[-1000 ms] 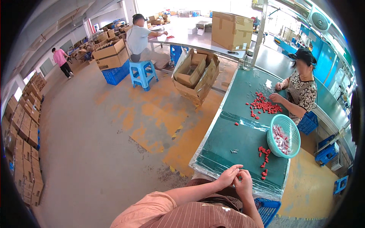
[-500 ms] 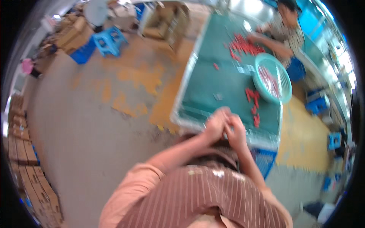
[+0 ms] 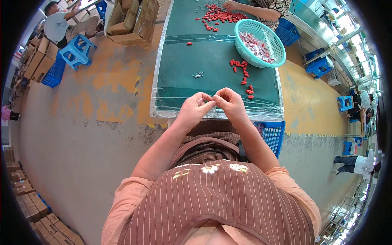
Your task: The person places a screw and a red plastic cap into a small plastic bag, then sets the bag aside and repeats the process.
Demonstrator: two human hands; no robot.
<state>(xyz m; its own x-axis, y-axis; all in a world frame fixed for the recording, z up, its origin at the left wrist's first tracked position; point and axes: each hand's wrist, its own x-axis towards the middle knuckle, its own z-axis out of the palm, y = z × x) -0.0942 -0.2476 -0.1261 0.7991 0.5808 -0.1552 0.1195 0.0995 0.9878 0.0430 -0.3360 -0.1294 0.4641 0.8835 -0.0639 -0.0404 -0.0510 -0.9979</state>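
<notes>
Over the near edge of the green-topped table [image 3: 179, 87], my left hand [image 3: 194, 110] and my right hand [image 3: 232, 107] meet at the fingertips. Thumb and forefinger are pinched on both sides, and whatever lies between them is too small to make out. Beyond my left hand is a little group of thin silvery pins [image 3: 198, 75]. Several short red cylinders [image 3: 245, 74] lie in a loose line past my right hand. A turquoise plastic basket [image 3: 279, 49] by the right edge holds small clear bags with red pieces inside.
Across the table, a person's arm [image 3: 249, 9] reaches to a heap of red cylinders [image 3: 224, 15]. A blue crate [image 3: 272, 136] sits below the table's near right corner. At left are a blue stool [image 3: 77, 51], an open cardboard box [image 3: 139, 24] and a seated person [image 3: 57, 24].
The whole view has shifted and steadied, so the table appears farther left and higher. My hands remain together at the near edge, their fingertips now meeting in a clearer pinch.
</notes>
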